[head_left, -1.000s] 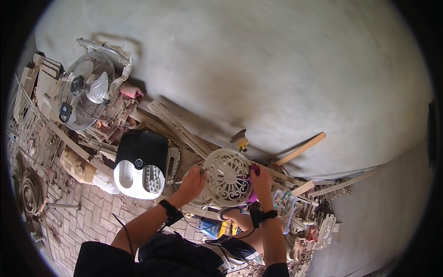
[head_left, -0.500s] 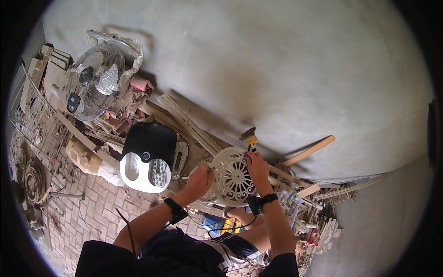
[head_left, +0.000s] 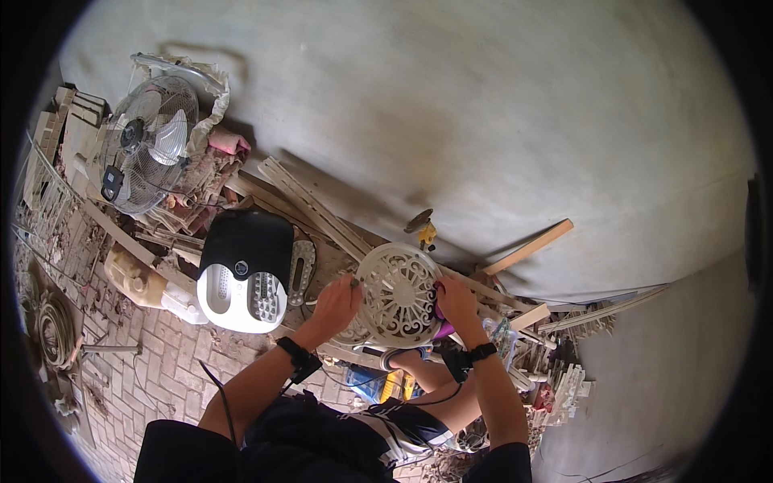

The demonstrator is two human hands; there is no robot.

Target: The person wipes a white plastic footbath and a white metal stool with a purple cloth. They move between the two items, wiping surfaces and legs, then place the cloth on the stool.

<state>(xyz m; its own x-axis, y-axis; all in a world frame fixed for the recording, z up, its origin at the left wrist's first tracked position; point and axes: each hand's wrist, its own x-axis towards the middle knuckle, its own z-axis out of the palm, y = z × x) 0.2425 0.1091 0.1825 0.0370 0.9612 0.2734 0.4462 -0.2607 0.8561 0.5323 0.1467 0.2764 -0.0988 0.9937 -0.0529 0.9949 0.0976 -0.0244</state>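
A cream-white metal chair (head_left: 400,283) with a round openwork scroll pattern stands in front of me. My left hand (head_left: 336,308) is closed at its left rim; a small dark spot shows by the fingertips, too small to name. On the opposite rim, my right hand (head_left: 456,303) is closed around a purple cloth (head_left: 443,328) and presses it to the edge. Part of the cloth hangs below the fingers. A lower round part of the chair shows behind my left hand, partly hidden.
Left of the chair stands a black-and-white foot spa (head_left: 245,270). Farther left are a wire-caged fan (head_left: 149,145) and a beige plastic jug (head_left: 133,278). A yellow tool with a round disc (head_left: 425,233) is beyond the chair, near the wall. Wooden planks (head_left: 530,246) lean there.
My right hand has slid down along the chair's right rim, and more of the purple cloth shows. My left hand stays at the left rim. The whole view has shifted slightly.
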